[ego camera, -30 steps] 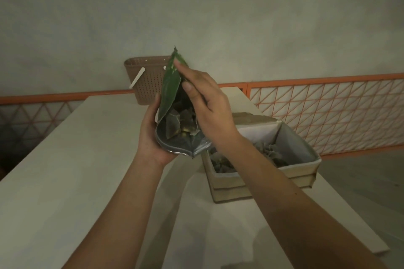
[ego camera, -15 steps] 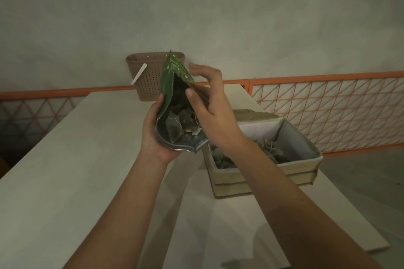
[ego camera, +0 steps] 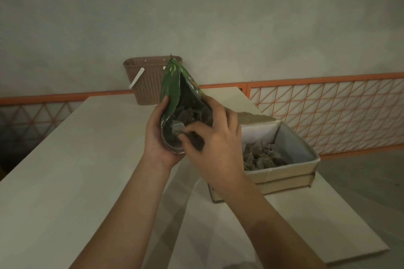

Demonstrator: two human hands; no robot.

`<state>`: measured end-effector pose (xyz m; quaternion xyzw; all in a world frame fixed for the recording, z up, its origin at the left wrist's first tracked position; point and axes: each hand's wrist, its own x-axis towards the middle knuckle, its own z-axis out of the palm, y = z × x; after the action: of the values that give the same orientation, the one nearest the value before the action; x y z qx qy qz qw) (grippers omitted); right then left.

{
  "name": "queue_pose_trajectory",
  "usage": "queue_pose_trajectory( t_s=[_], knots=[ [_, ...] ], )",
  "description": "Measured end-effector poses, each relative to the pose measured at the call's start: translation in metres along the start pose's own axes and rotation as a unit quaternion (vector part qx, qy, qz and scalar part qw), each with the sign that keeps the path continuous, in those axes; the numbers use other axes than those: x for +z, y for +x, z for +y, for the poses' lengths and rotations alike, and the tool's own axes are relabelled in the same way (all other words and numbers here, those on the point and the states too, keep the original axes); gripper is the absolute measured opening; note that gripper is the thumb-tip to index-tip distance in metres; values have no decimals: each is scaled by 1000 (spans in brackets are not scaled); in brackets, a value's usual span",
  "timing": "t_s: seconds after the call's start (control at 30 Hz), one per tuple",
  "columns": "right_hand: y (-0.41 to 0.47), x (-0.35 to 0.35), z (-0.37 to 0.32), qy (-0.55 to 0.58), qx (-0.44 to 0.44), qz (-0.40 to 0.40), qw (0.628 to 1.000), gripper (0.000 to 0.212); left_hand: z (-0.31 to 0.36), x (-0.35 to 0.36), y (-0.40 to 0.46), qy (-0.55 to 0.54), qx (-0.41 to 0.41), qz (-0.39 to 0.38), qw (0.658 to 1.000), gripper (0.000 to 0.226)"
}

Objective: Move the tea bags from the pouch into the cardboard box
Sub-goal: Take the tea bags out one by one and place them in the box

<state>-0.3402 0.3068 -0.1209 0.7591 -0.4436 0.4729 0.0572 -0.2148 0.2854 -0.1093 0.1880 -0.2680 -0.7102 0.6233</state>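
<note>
My left hand (ego camera: 155, 137) grips a green foil pouch (ego camera: 171, 88) from below and from the left, holding it up above the table with its mouth open toward me. Several tea bags (ego camera: 185, 114) show inside it. My right hand (ego camera: 215, 137) reaches into the pouch mouth, its thumb and fingers curled around a tea bag there. To the right stands the cardboard box (ego camera: 282, 173) with a pale lining, open at the top, and several tea bags (ego camera: 261, 155) lie in it.
A brown perforated plastic basket (ego camera: 147, 82) stands at the far end of the pale table (ego camera: 65, 170). An orange lattice railing (ego camera: 328, 107) runs behind the table and to the right. A second tabletop holds the box, with a gap between the two.
My right hand has dropped from the pouch's upper edge down into its mouth and closed its fingers on a tea bag. The pouch stays in my left hand, tilted slightly more open.
</note>
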Motion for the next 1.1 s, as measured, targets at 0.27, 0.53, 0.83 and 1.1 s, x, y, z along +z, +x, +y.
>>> queue_pose_trajectory(
  t_s=[0.27,0.53,0.83,1.1],
  knots=[
    [7,-43,23,339,168,72,923,6,-4,9,6,-28,-23,-2,999,64],
    [9,-79,61,437,235,188,847,12,-7,9,11,-33,-25,11,999,65],
    [-1,-54,91,212,271,-24,939,7,-11,14,8,-29,-18,6,999,62],
    [-8,-47,90,86,215,-206,951,25,-7,8,8,-28,-11,-4,1000,64]
  ],
)
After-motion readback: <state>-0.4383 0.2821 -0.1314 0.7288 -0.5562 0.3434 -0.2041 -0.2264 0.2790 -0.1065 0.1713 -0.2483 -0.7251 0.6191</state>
